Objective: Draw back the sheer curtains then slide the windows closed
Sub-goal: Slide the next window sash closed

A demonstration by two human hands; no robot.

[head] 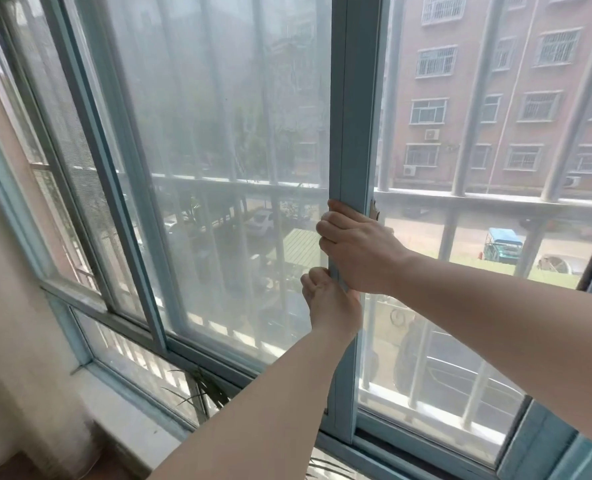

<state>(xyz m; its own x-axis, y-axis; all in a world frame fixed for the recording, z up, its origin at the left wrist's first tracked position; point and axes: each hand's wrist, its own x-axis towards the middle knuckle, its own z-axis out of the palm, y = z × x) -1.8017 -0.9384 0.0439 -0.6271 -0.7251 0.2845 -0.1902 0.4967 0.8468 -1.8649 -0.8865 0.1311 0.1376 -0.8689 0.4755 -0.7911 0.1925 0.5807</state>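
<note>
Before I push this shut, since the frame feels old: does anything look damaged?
Yes: the latch on the sash stile, just above the right hand, looks chipped and worn. The left hand grips lower down.

Sash stile (351, 98) stands upright mid-window. Right hand (356, 247) wraps it; left hand (332, 306) grips it just below. Mesh panel (218, 133) lies left of the stile, open gap right. Bars (474, 98) stand outside, building (530, 81) behind. Plant (204, 393) on sill (131, 420), lower left.
</note>
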